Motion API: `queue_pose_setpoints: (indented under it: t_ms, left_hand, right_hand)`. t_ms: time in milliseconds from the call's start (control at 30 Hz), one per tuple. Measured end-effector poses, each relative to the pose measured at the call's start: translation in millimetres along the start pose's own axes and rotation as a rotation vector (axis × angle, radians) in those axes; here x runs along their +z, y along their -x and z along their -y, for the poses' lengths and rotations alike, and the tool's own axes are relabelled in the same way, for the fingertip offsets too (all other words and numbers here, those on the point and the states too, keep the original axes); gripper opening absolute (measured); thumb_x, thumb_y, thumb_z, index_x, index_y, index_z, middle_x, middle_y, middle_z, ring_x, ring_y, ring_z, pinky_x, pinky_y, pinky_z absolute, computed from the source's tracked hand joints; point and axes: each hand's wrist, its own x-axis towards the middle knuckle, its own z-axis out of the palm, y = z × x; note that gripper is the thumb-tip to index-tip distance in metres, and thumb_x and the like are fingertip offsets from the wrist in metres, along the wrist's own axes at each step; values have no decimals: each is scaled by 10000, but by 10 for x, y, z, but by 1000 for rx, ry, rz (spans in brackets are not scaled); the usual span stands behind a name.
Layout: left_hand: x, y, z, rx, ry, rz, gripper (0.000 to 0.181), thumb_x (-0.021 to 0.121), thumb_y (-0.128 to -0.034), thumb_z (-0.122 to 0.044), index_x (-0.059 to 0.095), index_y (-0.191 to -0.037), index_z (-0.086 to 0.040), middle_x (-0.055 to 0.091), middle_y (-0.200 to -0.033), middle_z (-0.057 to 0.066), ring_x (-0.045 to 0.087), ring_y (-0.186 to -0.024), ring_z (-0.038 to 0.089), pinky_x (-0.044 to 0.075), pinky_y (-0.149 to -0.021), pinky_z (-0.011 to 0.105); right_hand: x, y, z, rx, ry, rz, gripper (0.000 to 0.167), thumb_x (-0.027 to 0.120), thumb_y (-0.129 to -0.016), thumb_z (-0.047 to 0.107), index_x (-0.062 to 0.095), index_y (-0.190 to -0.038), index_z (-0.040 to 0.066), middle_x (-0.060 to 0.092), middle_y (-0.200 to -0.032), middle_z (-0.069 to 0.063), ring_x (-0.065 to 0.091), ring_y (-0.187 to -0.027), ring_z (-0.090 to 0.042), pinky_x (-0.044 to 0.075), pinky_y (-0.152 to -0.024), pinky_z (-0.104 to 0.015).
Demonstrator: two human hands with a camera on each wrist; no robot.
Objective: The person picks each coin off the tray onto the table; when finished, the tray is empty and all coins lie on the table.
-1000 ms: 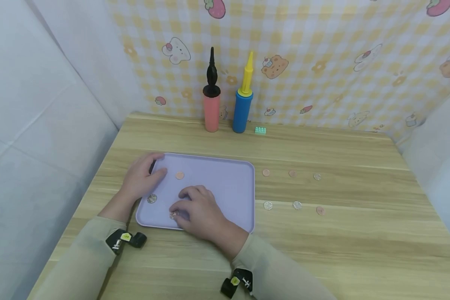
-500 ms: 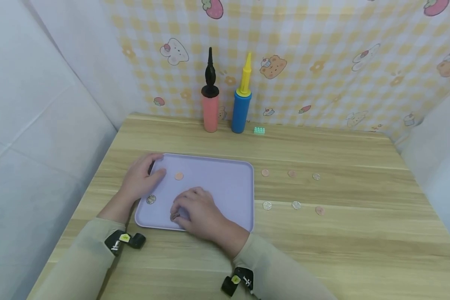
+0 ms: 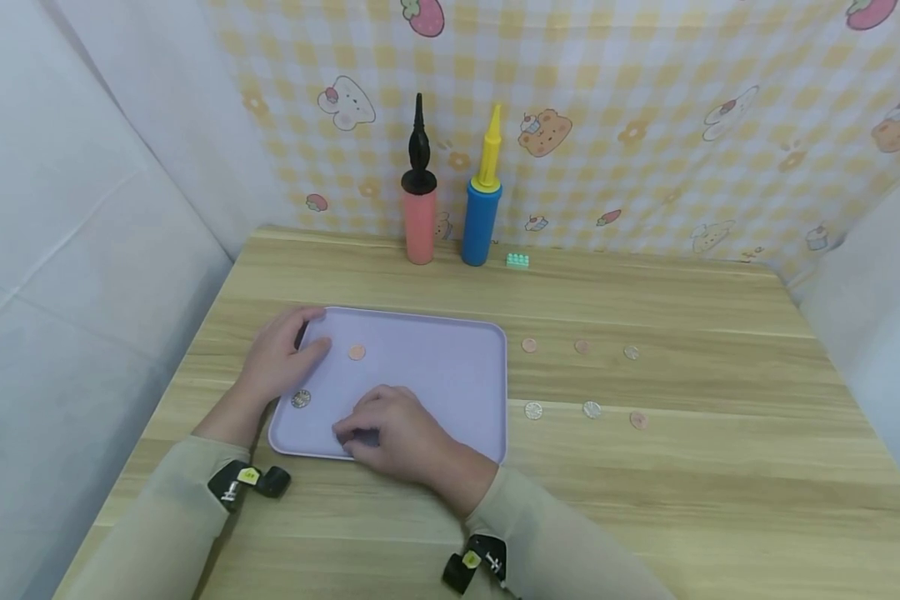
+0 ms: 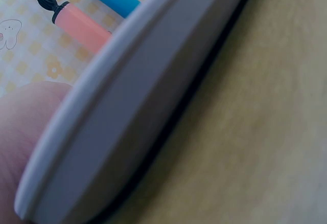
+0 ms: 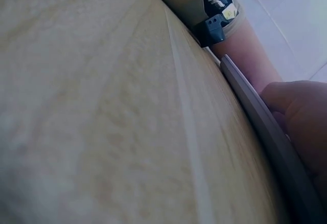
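A lilac tray (image 3: 450,358) lies on the wooden table. At its left edge my left hand (image 3: 277,358) grips the rim, thumb inside the tray and index finger at the far corner. A copper-coloured coin (image 3: 356,352) lies beyond the thumb, and a silvery coin (image 3: 301,398) near the wrist. Over the tray's near edge my right hand (image 3: 397,433) has thumb and index finger pinched together on a coin, which the fingertips hide. In the left wrist view the tray's outer side (image 4: 122,91) crosses the picture; the right wrist view shows its edge (image 5: 271,132) beside a hand.
Right of the tray, several coins lie in two rows, among them a silvery coin (image 3: 592,409) and a copper one (image 3: 638,421). At the back stand a pink pump (image 3: 420,225) and a blue pump (image 3: 480,225), beside a small green brick (image 3: 517,260).
The fingers of my right hand have closed on the near coin, which showed between them before and is now hidden. My left hand has stayed at the rim.
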Motion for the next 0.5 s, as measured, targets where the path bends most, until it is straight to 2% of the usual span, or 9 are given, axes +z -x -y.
queue_pose_setpoints:
  t_ms: [233, 400, 500]
  left_hand:
    - [1, 1, 3, 2, -4, 0, 530, 658, -1023, -223, 560, -1484, 20, 531, -1525, 291, 435, -1444, 514, 281, -1196, 689]
    - [4, 4, 13, 13, -9, -5, 534, 657, -1018, -222, 559, -1483, 21, 526, -1529, 293, 422, -1451, 516, 255, -1207, 688]
    - [5, 7, 12, 11, -12, -4, 537, 654, -1018, -229, 557, -1484, 18, 518, -1535, 292, 412, -1457, 518, 248, -1209, 689]
  right_hand:
    - [16, -4, -16, 70, -208, -94, 275, 931, -816, 47, 849, -1075, 88, 801, -948, 64, 670, -966, -27, 507, -928, -128]
    - [31, -2, -33, 113, -274, -160, 281, 911, -846, 54, 838, -1117, 61, 814, -1001, 9, 690, -955, -5, 545, -877, -135]
    - [25, -4, -28, 140, -309, -178, 299, 902, -859, 57, 827, -1149, 51, 816, -1033, -16, 705, -978, -20, 555, -889, -154]
